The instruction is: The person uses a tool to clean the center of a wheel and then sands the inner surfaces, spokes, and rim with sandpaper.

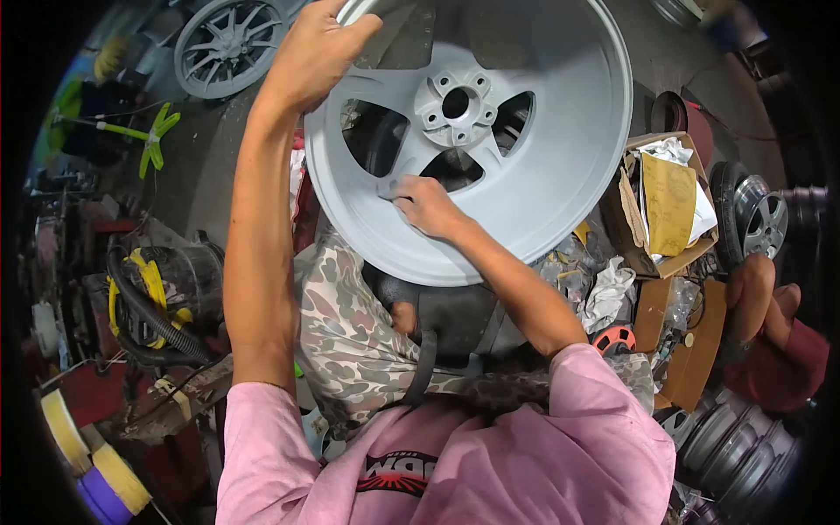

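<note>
A large grey alloy wheel rim (551, 184) stands tilted before me, its spokes and bolt-hole hub (456, 105) facing up toward me. At its upper left edge, my left hand (319, 57) is closed on the lip with the thumb over it; some fingers are hidden behind. My right hand (426, 206) reaches inside the barrel near the lower left spoke. Its fingers are closed on a small grey piece of sandpaper (388, 188), pressed against the inner surface. Camouflage trousers (337, 315) are just below the rim.
Another spoked wheel (229, 48) lies at upper left. A cardboard box (669, 206) with papers stands to the right, near another wheel (764, 219) and a person's bent limbs (754, 293). On the left are a machine with a black hose (149, 319) and spools (114, 477).
</note>
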Demonstrator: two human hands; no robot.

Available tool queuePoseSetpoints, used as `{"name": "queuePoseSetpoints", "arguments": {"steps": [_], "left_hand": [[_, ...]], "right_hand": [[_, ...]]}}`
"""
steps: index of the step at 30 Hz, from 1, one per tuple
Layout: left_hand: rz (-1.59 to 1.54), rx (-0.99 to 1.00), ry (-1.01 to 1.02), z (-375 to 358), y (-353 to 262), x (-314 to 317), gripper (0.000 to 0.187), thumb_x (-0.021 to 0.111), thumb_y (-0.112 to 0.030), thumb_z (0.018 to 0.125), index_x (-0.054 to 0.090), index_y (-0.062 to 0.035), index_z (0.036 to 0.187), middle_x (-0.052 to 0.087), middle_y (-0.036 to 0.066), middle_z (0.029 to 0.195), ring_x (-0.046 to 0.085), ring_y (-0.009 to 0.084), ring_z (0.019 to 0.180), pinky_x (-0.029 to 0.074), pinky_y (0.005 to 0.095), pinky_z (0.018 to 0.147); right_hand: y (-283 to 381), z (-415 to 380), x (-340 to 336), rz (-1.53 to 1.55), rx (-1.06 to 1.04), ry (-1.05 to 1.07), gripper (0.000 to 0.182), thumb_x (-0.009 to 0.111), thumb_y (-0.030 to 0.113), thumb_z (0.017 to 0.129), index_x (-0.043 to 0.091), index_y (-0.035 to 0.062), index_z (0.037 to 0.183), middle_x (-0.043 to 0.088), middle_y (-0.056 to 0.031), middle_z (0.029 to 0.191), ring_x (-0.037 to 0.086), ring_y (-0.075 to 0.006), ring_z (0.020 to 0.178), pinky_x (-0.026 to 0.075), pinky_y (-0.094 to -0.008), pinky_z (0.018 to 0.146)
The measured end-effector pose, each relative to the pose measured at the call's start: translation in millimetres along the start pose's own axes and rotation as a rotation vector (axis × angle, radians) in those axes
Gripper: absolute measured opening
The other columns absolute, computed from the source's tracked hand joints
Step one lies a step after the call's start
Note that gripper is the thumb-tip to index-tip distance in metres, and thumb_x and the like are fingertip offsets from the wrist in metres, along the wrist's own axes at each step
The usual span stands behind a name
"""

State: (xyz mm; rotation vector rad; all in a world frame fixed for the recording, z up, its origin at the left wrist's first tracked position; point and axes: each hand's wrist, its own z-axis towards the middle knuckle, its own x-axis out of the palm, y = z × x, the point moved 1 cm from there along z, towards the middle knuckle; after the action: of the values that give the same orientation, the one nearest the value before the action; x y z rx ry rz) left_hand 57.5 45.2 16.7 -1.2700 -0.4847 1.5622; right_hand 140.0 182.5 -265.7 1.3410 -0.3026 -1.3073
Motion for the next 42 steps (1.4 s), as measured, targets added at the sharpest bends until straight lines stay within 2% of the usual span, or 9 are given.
{"name": "queuePoseSetpoints", "arguments": {"steps": [5,7,11,15,22,29,34,38,42], "left_hand": [[0.066,-0.017,0.034,-5.2,8.1,0.3,0.044,0.055,-0.011,0.088,0.060,0.0047,0.129,0.069,0.011,0.113,0.060,0.0167,0.104,0.046,0.0301,0.094],[0.025,0.060,0.005,0.4,4.2,2.7,0.044,0.055,-0.011,0.088,0.060,0.0053,0.129,0.068,0.013,0.114,0.060,0.0174,0.106,0.046,0.0311,0.096],[-0.043,0.054,-0.004,-1.9,5.0,6.2,0.046,0.054,-0.009,0.088,0.058,0.0049,0.132,0.067,0.011,0.119,0.059,0.0187,0.111,0.044,0.0315,0.099],[0.033,0.041,0.022,-2.9,0.7,2.8,0.047,0.054,-0.008,0.088,0.057,0.0051,0.133,0.066,0.009,0.119,0.058,0.0167,0.109,0.044,0.0296,0.097],[0.066,-0.020,0.002,-3.9,-3.4,0.3,0.046,0.056,-0.011,0.087,0.059,0.0029,0.131,0.066,0.005,0.111,0.058,0.0139,0.094,0.047,0.0277,0.085],[0.060,-0.026,0.033,-4.5,-5.4,0.4,0.047,0.055,-0.010,0.085,0.060,0.0017,0.131,0.065,0.003,0.104,0.053,0.0112,0.085,0.045,0.0261,0.077],[-0.024,-0.008,-0.034,-0.8,9.0,3.3,0.049,0.056,-0.010,0.085,0.059,0.0027,0.132,0.066,0.007,0.115,0.057,0.0151,0.098,0.046,0.0280,0.087],[-0.029,-0.164,0.020,-3.2,8.9,-1.1,0.049,0.055,-0.009,0.085,0.058,0.0035,0.133,0.066,0.009,0.120,0.057,0.0170,0.106,0.045,0.0288,0.093],[-0.033,0.048,-0.009,-0.4,10.6,4.7,0.049,0.055,-0.008,0.085,0.058,0.0046,0.133,0.066,0.009,0.120,0.057,0.0176,0.109,0.044,0.0293,0.097]], "right_hand": [[2.9,8.6,-17.8,-0.290,0.194,-0.384,0.023,0.056,-0.002,0.084,0.069,-0.0050,0.103,0.061,-0.0226,0.097,0.060,-0.0396,0.088,0.051,-0.0474,0.083],[-12.0,12.2,10.9,-0.455,0.025,-0.409,0.027,0.053,-0.004,0.085,0.068,-0.0051,0.107,0.059,-0.0228,0.100,0.058,-0.0388,0.091,0.051,-0.0467,0.086],[-7.1,-17.9,3.8,-0.230,0.065,0.037,0.035,0.058,-0.005,0.082,0.066,-0.0051,0.116,0.054,-0.0212,0.096,0.056,-0.0380,0.094,0.049,-0.0465,0.081],[13.9,-6.9,-12.1,-0.316,0.167,-0.309,0.027,0.056,-0.004,0.083,0.066,-0.0102,0.108,0.056,-0.0218,0.097,0.057,-0.0376,0.094,0.050,-0.0462,0.082],[-10.0,-15.3,2.7,-0.014,0.066,0.031,0.018,0.058,0.003,0.083,0.064,-0.0076,0.096,0.055,-0.0260,0.092,0.056,-0.0443,0.089,0.046,-0.0510,0.083],[-10.6,-4.6,14.9,-0.325,0.054,-0.226,0.020,0.057,0.002,0.080,0.065,-0.0063,0.097,0.056,-0.0254,0.097,0.057,-0.0428,0.090,0.048,-0.0513,0.084],[-7.6,-9.6,-15.6,-0.082,0.159,0.215,0.029,0.056,0.007,0.083,0.070,-0.0018,0.106,0.059,-0.0262,0.115,0.060,-0.0434,0.107,0.048,-0.0484,0.094],[41.4,52.3,-17.1,-0.063,0.118,-0.079,0.033,0.058,0.005,0.081,0.071,-0.0015,0.111,0.061,-0.0274,0.115,0.059,-0.0448,0.110,0.048,-0.0473,0.097],[25.0,54.9,23.6,0.067,0.055,-0.176,0.029,0.060,0.004,0.080,0.071,-0.0020,0.105,0.063,-0.0267,0.113,0.059,-0.0449,0.111,0.049,-0.0468,0.097]]}}
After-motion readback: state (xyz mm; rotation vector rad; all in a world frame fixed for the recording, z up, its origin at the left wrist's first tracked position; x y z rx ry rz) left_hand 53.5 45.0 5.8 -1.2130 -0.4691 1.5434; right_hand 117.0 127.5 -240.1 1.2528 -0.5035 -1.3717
